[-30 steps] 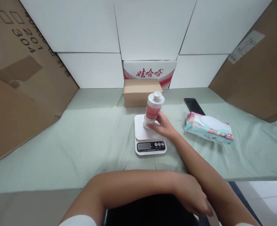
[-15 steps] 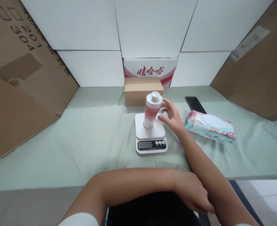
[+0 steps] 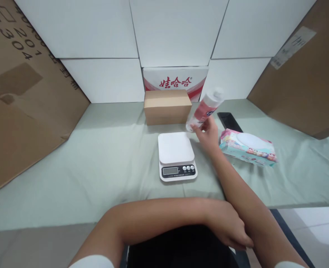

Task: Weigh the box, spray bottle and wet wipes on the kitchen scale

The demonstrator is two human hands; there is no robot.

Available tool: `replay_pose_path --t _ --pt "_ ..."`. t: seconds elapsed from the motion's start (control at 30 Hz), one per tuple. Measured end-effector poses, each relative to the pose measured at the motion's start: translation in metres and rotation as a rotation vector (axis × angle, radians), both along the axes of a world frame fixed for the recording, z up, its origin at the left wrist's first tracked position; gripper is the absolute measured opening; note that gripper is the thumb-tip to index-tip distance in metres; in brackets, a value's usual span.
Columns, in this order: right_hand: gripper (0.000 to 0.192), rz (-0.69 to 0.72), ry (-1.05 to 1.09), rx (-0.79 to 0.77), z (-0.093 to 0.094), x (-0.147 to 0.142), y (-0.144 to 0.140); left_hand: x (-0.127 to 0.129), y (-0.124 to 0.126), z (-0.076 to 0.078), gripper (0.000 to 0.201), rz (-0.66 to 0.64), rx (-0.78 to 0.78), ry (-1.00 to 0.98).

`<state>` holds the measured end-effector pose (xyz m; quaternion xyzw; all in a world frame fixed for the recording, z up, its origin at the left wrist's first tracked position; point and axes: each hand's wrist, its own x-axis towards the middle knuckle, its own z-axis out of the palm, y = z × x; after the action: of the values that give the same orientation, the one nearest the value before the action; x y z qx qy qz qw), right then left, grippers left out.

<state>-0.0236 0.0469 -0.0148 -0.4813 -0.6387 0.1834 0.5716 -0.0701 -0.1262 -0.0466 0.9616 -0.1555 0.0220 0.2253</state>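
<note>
A white bottle with a pink label and a white cap (image 3: 204,109) is tilted to the right above the cloth, just behind and right of the scale. My right hand (image 3: 209,136) is closed around its lower part, thumb at the near side. The bottle's cap end is blurred. In front of the bottle stands a white digital kitchen scale (image 3: 176,149) with a bare platform and three round buttons beside its display. My left hand (image 3: 231,225) lies low against my right forearm, its fingers curled in, and no object shows in it.
Behind the scale sits a small brown cardboard box (image 3: 167,108), before a white-and-red printed carton (image 3: 176,82). To the right lie a pack of wipes (image 3: 248,147) and a black tray-like object (image 3: 229,122). Large cardboard boxes (image 3: 21,123) (image 3: 301,85) flank the green cloth (image 3: 114,156).
My right hand has taken hold of the bottle and lifted it off the scale, up and to the right, tipping it. My left hand stays by the forearm.
</note>
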Motion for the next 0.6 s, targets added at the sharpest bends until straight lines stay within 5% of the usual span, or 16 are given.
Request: replay_pose_path --t 0.17,0.6 --pt "0.042 -0.283 0.082 -0.031 -0.017 0.019 0.019 -0.001 0.001 0.001 0.027 0.005 0.033 -0.009" --pt "0.055 -0.315 0.099 -0.062 -0.047 0.031 0.04 -0.008 0.004 0.003 0.025 0.017 -0.045 -0.011"
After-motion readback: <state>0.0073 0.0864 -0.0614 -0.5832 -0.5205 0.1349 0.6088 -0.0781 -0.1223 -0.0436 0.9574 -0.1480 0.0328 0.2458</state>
